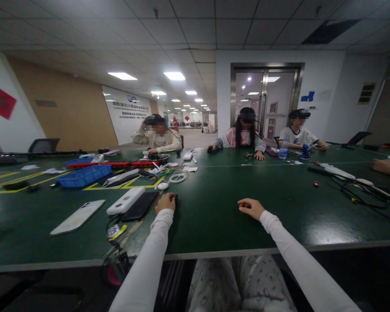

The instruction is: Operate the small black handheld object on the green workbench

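My left hand (165,203) rests on the green table with its fingers curled round a small black object (176,197). Most of that object is hidden, so its kind does not show. Close by on the left lie a black phone (142,205) and a white power bank (126,201); a white phone (78,217) is farther left. Out to the right, my right hand (251,208) is low over the tabletop, fingers loosely bent and a little apart, with nothing visible in them.
Beyond my left hand are a blue tray (84,176), a coiled white cable (177,178) and tangled wires. Black cables (360,190) and a small red item (316,184) lie at right. Several people sit around the table, near two water bottles (283,149).
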The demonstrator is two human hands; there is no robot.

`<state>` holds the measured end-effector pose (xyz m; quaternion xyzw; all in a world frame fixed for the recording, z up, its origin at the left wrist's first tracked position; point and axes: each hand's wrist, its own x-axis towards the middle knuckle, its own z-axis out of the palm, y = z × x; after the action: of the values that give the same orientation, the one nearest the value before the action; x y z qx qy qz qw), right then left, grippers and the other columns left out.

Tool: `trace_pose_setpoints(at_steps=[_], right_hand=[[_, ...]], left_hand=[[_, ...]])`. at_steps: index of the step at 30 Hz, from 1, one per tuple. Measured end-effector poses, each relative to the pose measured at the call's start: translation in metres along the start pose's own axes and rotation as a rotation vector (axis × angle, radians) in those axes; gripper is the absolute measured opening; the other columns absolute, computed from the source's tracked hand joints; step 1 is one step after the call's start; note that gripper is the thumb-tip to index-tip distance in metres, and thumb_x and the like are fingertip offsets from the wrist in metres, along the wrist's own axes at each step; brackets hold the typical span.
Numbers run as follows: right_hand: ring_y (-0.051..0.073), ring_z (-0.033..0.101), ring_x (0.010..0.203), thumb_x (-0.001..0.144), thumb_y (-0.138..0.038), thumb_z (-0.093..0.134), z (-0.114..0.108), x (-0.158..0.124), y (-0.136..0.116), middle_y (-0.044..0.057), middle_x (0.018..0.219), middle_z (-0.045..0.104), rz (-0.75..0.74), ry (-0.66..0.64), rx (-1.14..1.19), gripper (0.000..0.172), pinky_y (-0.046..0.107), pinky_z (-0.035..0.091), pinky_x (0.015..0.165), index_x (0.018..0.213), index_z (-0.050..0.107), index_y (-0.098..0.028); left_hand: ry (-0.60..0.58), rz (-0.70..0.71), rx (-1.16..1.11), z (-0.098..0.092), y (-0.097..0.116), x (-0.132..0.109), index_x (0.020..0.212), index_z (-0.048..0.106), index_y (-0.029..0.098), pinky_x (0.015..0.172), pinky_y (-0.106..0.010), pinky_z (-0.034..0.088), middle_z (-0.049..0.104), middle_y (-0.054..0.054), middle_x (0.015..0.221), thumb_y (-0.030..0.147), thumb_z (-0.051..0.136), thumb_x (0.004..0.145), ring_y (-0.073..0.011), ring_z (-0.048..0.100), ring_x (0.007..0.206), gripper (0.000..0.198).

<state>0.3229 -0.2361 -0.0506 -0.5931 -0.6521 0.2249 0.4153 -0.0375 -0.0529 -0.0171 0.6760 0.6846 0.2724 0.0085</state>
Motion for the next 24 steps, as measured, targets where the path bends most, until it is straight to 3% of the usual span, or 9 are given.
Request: trace_pose_setpoints(at_steps=[24], right_hand=[[0.013,0.054,0.07,0.07,-0.029,0.062,0.0018,0.0008,-0.0004,0.003,0.089,0.064,-0.003,0.012,-0.013,0.033,0.03,0.047,0.072,0.101,0.063,-0.018]], left_hand=[[-0.051,-0.036,-0.049,-0.0056,0.0049,-0.0043,0.107,0.057,0.03,0.085,-0.037,0.04,0.055,-0.004,0.116,0.022,0.037,0.083,-0.0214,0.051,0.107,0.032]])
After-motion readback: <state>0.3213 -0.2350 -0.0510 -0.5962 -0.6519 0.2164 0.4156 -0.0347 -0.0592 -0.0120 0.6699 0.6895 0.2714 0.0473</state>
